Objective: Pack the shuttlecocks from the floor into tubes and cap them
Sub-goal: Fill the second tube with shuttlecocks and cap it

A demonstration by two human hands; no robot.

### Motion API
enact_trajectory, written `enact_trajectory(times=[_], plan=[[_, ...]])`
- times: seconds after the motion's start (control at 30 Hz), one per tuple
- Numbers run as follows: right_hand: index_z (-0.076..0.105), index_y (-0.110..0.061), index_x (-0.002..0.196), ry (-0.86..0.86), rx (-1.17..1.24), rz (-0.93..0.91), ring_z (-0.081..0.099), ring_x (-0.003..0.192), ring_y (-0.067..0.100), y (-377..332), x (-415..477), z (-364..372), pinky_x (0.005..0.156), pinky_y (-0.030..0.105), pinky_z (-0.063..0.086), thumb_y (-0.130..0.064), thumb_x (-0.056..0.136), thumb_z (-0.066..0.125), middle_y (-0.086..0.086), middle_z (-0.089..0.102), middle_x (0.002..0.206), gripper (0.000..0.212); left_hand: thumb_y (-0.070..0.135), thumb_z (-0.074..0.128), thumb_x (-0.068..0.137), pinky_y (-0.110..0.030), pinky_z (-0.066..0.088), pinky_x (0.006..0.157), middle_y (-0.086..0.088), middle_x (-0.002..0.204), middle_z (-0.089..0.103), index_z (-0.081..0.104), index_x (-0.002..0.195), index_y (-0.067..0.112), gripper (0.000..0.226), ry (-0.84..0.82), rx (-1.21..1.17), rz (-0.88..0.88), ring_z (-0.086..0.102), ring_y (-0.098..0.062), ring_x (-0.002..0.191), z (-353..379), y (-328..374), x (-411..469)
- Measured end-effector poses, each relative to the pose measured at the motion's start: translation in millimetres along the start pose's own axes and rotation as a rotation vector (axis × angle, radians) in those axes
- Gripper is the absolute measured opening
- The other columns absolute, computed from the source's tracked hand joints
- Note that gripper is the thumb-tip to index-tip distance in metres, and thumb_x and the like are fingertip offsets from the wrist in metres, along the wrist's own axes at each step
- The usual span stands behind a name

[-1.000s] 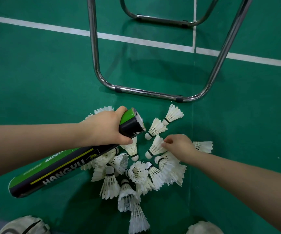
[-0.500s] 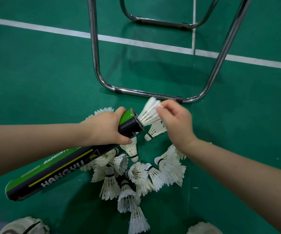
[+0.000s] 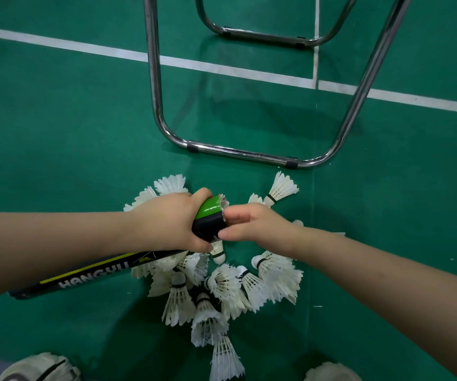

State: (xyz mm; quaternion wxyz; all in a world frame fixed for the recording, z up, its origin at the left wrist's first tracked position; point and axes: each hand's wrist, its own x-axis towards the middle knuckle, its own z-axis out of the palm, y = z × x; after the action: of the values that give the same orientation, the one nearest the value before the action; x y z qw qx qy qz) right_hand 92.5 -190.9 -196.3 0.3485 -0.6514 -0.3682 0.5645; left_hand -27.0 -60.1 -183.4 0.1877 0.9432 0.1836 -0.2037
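Note:
My left hand [image 3: 171, 220] grips a green and black "HANGYU" tube [image 3: 106, 272] near its open mouth, holding it tilted above the floor. My right hand [image 3: 252, 224] is at the mouth, fingertips pressing a white shuttlecock [image 3: 224, 201] into it; only a sliver of its feathers still shows. Under both hands, a pile of several white shuttlecocks [image 3: 221, 292] lies on the green court floor. One more shuttlecock [image 3: 281, 189] lies apart at the upper right of the pile.
A chrome chair frame [image 3: 238, 152] stands on the floor just beyond the pile, its bar crossing in front. White court lines [image 3: 221, 68] run across the floor farther off. The toes of two pale shoes [image 3: 39, 367] show at the bottom edge.
My right hand lifted a shuttlecock from the pile, brought it to the tube's mouth and has pushed it almost fully inside. The tube has tipped slightly flatter.

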Motion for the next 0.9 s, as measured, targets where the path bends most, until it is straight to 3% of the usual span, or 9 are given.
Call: enact_trajectory(times=[0.1,0.2,0.27,0.33,0.4,0.5,0.57,0.7,0.9], plan=[[0.063,-0.003,0.107,-0.123,-0.064,0.095,0.059,0.104,0.031,0.1,0.3,3.4,0.099,0.044,0.044,-0.025,0.062,0.068,0.018,0.065,0.106,0.050,0.053,0.072,0.065,-0.030,0.050,0.065,0.002,0.089,0.057,0.036,0.120,0.023,0.072,-0.017,0.017,0.038,0.058,-0.016,0.077,2.1,6.5,0.2],[0.057,-0.013,0.104,-0.312,-0.077,0.147,0.056,0.087,0.013,-4.0,-4.9,3.9,0.087,0.027,0.047,-0.009,0.080,0.067,-0.001,0.059,0.091,0.026,0.050,0.073,0.065,-0.030,0.049,0.063,0.003,0.089,0.054,0.035,0.119,0.024,0.071,-0.053,0.025,0.055,0.057,-0.015,0.076,5.0,15.6,-0.1],[0.059,-0.013,0.103,-0.273,-0.017,0.094,0.057,0.084,0.008,-7.5,-6.8,1.0,0.083,0.021,0.046,-0.007,0.087,0.059,0.001,0.060,0.092,0.017,0.051,0.072,0.066,-0.029,0.049,0.063,0.004,0.088,0.054,0.035,0.119,0.024,0.070,-0.033,0.020,0.052,0.057,-0.015,0.076,3.6,17.4,2.5],[0.063,-0.006,0.090,0.029,0.031,-0.049,0.058,0.073,0.004,-7.2,-3.3,-10.8,0.073,0.017,0.048,-0.012,0.092,0.052,0.005,0.061,0.084,0.013,0.053,0.071,0.066,-0.030,0.050,0.066,0.004,0.086,0.056,0.036,0.118,0.023,0.070,0.030,-0.010,0.033,0.058,-0.015,0.076,-1.0,14.7,8.8],[0.062,-0.007,0.075,0.432,0.080,-0.148,0.056,0.066,0.006,2.2,1.6,-32.0,0.072,0.023,0.046,-0.017,0.095,0.045,0.005,0.061,0.073,0.028,0.055,0.072,0.067,-0.032,0.053,0.068,0.004,0.086,0.057,0.035,0.117,0.023,0.070,0.050,-0.057,-0.009,0.059,-0.015,0.076,-4.0,11.2,13.2],[0.065,-0.016,0.081,0.740,-0.141,0.005,0.052,0.067,0.014,28.8,11.4,-66.9,0.065,0.030,0.042,-0.027,0.094,0.046,0.000,0.064,0.077,0.025,0.054,0.072,0.068,-0.032,0.054,0.066,0.004,0.086,0.060,0.036,0.119,0.021,0.071,0.023,-0.081,-0.061,0.060,-0.012,0.074,-1.4,3.2,12.5],[0.063,-0.019,0.105,0.646,-0.433,0.196,0.051,0.073,0.013,51.2,18.8,-77.1,0.061,0.027,0.039,-0.033,0.093,0.046,-0.003,0.064,0.091,0.026,0.053,0.072,0.069,-0.030,0.054,0.065,0.004,0.088,0.061,0.035,0.121,0.021,0.072,0.000,-0.075,-0.090,0.060,-0.012,0.074,1.2,-1.7,10.8],[0.048,-0.018,0.131,0.415,-0.585,0.282,0.055,0.105,0.019,80.5,29.0,-68.4,0.085,0.029,0.044,-0.038,0.093,0.050,-0.001,0.059,0.123,0.043,0.053,0.073,0.069,-0.028,0.053,0.065,0.006,0.089,0.060,0.034,0.123,0.021,0.073,-0.011,-0.073,-0.111,0.060,-0.009,0.074,3.9,-5.8,10.8],[0.060,-0.019,0.108,0.342,-0.676,0.347,0.056,0.101,0.022,86.0,42.1,-60.7,0.094,0.042,0.043,-0.032,0.092,0.049,0.002,0.064,0.110,0.024,0.053,0.072,0.070,-0.031,0.054,0.066,0.001,0.089,0.062,0.033,0.125,0.019,0.076,-0.028,-0.065,-0.112,0.061,-0.014,0.075,6.6,-0.8,16.1]])
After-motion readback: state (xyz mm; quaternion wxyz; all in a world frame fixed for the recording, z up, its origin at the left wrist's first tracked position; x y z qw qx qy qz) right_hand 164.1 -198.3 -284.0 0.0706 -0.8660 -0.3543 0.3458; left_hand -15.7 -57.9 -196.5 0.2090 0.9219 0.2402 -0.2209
